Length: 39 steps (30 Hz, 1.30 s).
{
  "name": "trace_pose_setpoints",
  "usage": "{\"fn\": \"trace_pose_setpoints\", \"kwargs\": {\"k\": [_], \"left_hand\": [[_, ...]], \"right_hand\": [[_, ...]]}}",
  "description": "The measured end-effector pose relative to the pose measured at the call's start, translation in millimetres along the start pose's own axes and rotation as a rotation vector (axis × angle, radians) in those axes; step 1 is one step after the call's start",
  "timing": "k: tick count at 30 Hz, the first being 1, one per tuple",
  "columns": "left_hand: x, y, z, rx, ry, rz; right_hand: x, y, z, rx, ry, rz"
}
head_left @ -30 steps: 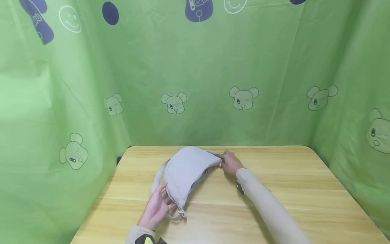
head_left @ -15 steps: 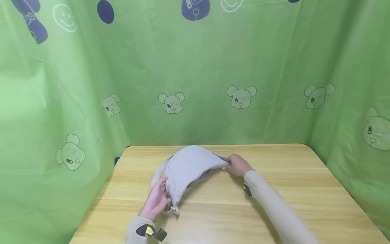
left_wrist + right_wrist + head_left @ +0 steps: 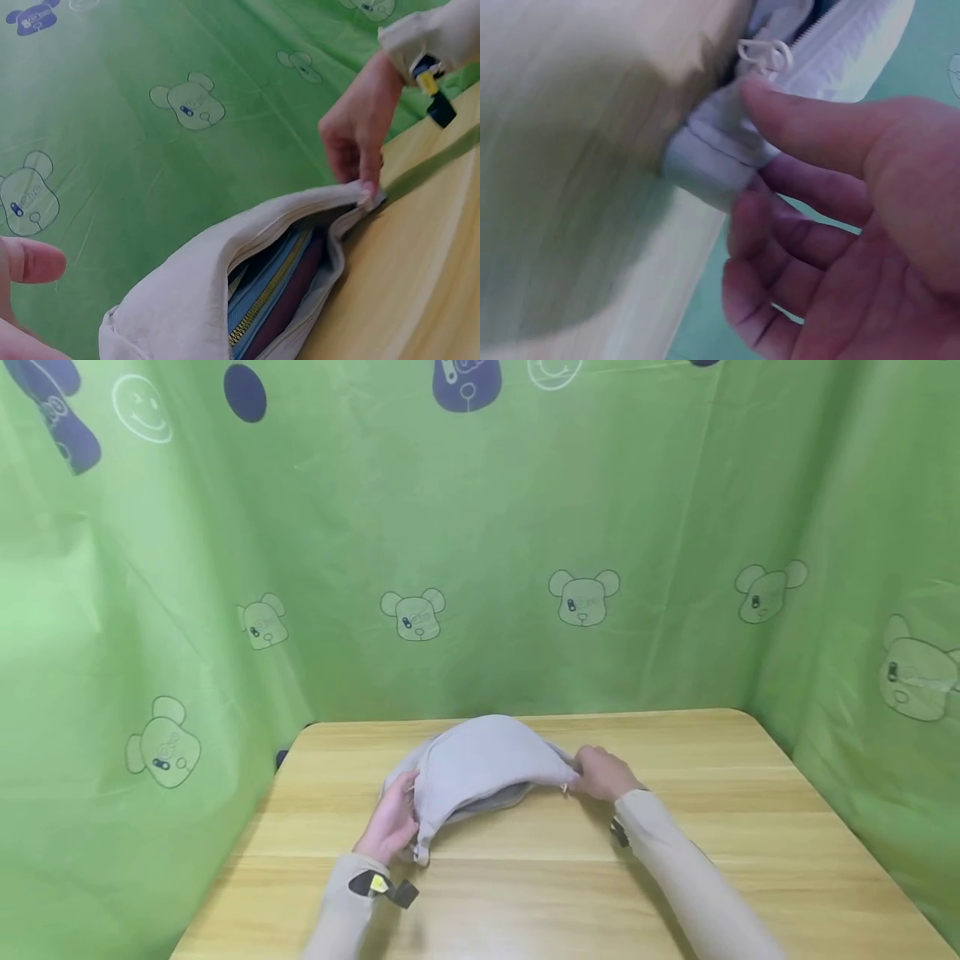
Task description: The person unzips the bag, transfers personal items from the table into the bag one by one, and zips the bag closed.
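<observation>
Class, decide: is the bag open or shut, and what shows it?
The bag is open: the left wrist view shows it gaping, a gold zipper visible inside.

a pale grey, crescent-shaped cloth bag [image 3: 491, 760] shows a matt, softly creased surface atop a light yellow-brown, wood-grained table [image 3: 675, 835], whose smooth top carries a faint sheen. inside the bag's mouth, a row of brass-coloured metal zip teeth [image 3: 270, 286] runs along a strip of blue cloth [image 3: 253, 289]. the bag's pale, loop-shaped zip pull [image 3: 765, 55] looks smooth, its material hard to tell. behind, a green, bear-printed curtain [image 3: 487, 677] is thin, wrinkled and slightly glossy, cloth or plastic unclear. the person's long beige right sleeve [image 3: 686, 872] is matt cloth.
</observation>
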<state>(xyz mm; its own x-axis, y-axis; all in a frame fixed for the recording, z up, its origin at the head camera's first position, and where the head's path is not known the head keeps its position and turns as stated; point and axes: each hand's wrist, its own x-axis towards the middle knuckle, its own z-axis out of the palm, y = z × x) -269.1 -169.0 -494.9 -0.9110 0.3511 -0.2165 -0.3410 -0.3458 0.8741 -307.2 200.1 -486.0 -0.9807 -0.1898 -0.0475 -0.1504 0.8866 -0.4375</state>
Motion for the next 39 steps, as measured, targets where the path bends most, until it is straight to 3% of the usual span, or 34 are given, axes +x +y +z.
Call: {"fn": "trace_pose_setpoints", "kwargs": {"k": [9,18,25,32,39], "left_hand": [[24.6,3.5,-7.5,0.049,0.108,0.009],[45.7,10.2,-22.9,0.106,0.133,-0.025],[46.5,12.8,-22.4,0.148,0.121,-0.022],[42.6,14.9,-14.7,0.236,0.166,0.069],[31.5,35.9,7.1,0.405,0.258,0.251]], "right_hand": [[-17.8,-4.9,0.8,0.012,-0.037,0.045],[-35.3,-17.1,1.3,0.025,-0.054,0.069],[-40.7,-19.7,1.1,0.041,-0.072,0.095],[-43.5,-17.5,-15.1,0.075,-0.083,0.08],[-46.3,-13.6,-35.5,0.088,0.0,0.044]]}}
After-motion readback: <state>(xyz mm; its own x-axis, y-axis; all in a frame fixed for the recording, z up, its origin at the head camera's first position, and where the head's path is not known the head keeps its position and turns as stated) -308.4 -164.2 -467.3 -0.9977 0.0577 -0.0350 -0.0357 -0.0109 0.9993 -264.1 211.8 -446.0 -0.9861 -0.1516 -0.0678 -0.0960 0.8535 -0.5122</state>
